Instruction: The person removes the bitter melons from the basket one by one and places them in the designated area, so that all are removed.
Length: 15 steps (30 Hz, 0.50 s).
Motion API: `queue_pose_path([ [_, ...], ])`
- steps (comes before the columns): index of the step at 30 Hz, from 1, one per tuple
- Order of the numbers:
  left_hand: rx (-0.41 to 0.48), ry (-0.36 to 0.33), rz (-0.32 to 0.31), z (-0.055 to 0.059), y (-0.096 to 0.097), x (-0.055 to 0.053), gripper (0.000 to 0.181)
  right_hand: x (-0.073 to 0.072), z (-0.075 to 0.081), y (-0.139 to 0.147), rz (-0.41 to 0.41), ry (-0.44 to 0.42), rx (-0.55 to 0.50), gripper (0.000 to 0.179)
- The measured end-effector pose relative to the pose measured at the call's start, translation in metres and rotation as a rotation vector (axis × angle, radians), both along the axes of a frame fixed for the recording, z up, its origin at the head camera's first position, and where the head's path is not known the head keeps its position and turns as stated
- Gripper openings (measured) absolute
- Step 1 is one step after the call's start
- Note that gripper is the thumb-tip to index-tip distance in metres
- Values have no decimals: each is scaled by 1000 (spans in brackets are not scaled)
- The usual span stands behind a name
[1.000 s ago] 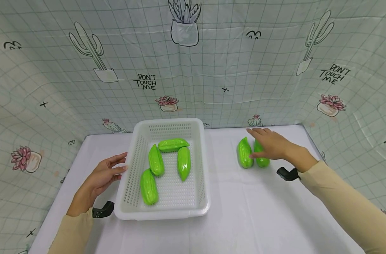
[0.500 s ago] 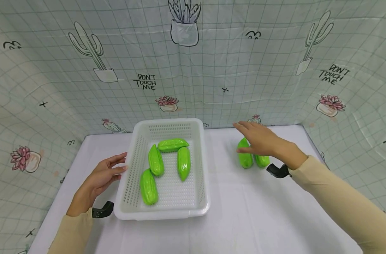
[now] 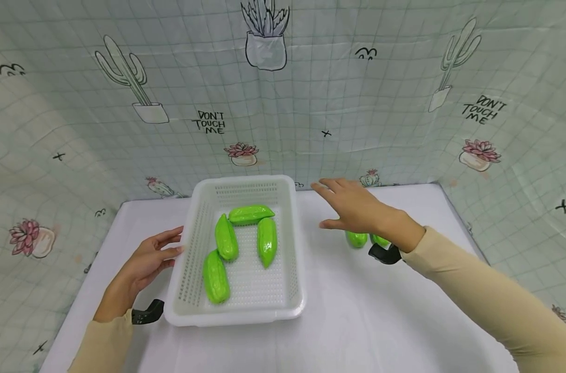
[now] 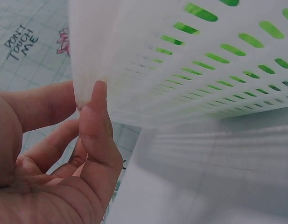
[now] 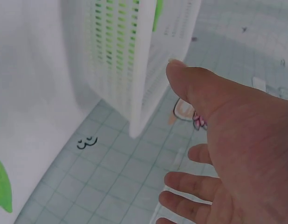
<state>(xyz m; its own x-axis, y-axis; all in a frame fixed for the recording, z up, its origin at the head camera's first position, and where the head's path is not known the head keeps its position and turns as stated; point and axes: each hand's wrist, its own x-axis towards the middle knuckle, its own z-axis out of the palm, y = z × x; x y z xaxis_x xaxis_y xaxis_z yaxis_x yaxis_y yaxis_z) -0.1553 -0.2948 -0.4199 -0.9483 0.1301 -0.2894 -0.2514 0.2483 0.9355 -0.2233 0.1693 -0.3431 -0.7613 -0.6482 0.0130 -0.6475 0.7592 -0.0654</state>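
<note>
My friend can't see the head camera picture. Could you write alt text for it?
A white basket holding four glossy green vegetables sits on a white-covered table, a person's left hand touching its left rim. The empty right hand is outstretched to the basket's right, partly hiding two more green vegetables with its arm. Behind is a gridded backdrop with cactus drawings.

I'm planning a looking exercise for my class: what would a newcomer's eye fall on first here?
Probably the four bright green gourd-like pieces inside the white basket, whose left rim the left hand touches. Next, the right hand, fingers spread, between the basket and two more green pieces it partly hides. Behind, the cactus-printed backdrop twice reads "DON'T TOUCH ME".
</note>
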Motion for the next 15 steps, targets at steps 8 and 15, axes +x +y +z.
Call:
queue_pose_path([
  [8, -2, 14, -3, 1, -1, 2, 71, 7, 2, -21, 37, 10, 2, 92],
  [15, 2, 9, -6, 0, 0, 1, 72, 12, 0, -40, 65, 16, 33, 92],
])
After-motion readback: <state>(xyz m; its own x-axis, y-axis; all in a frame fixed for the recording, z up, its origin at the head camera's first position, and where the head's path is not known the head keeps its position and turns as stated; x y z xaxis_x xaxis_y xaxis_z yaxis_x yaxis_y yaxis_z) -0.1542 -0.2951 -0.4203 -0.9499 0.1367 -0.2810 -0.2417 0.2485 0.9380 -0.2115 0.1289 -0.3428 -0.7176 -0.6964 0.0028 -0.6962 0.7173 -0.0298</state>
